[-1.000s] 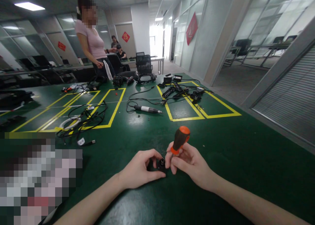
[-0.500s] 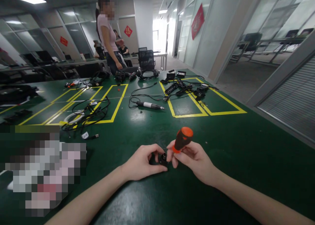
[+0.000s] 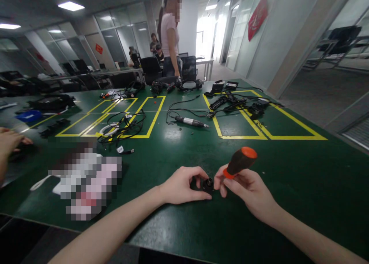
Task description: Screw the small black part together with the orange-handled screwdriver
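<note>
A small black part [image 3: 208, 185] rests on the green table [image 3: 173, 225], held between the thumb and fingers of my left hand [image 3: 187, 185]. Just right of it, my right hand [image 3: 250, 187] grips a screwdriver [image 3: 240, 162] with a black and orange handle. The handle tilts up to the right, its orange end on top. The screwdriver's shaft cannot be made out. Beyond my hands lies a silver and black pen-shaped electric tool [image 3: 190, 121] with a cable.
Black cables [image 3: 135, 127] lie in the yellow tape outlines at left, black brackets [image 3: 230, 100] at right. A blurred pink and white item [image 3: 92, 187] is at the near left. Another person's hand [image 3: 10, 141] shows at the left edge. A person [image 3: 170, 33] stands behind the table.
The view has turned left, so the table and both hands appear further right. The screwdriver handle leans more to the right. The standing person has moved right, and another person's hand has appeared at left.
</note>
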`<state>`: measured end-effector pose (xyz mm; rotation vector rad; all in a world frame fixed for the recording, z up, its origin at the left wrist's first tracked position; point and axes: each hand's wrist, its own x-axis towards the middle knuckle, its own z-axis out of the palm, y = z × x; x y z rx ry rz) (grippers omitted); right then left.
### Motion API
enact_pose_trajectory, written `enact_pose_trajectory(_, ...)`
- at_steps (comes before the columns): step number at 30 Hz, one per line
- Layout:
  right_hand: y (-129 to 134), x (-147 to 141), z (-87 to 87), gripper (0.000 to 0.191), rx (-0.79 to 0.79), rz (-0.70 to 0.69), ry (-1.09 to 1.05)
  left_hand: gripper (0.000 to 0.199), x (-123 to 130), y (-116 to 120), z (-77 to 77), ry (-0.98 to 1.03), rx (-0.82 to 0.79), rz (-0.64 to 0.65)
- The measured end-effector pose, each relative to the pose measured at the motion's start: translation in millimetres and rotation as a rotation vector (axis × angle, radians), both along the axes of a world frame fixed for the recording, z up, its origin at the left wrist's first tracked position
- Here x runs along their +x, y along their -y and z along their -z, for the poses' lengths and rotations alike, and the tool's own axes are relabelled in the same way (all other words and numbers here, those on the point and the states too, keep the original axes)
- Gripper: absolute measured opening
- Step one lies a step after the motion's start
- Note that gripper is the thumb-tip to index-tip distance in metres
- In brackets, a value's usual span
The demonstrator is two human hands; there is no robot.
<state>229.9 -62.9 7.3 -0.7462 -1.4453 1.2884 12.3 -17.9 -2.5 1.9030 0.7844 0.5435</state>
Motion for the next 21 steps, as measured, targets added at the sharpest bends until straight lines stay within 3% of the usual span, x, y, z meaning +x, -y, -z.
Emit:
enact_pose_trajectory(10,-0.9,0.1,-6.7,0.041,-0.025,0.011,0.055,0.035,0.7,1.0,-2.0,-0.017,-0.004,-0.018)
enact_pose_trajectory(16,0.4,0.9,-0.9,0.031,-0.036,-0.010,0.006,0.034,1.3,1.1,-3.0,-0.011,0.003,-0.015)
enact_pose_trajectory(21,-1.1,1.1,-3.0,0.035,-0.013,0.033,0.057,0.035,0.9,0.1,-2.5,-0.013,0.010,-0.007)
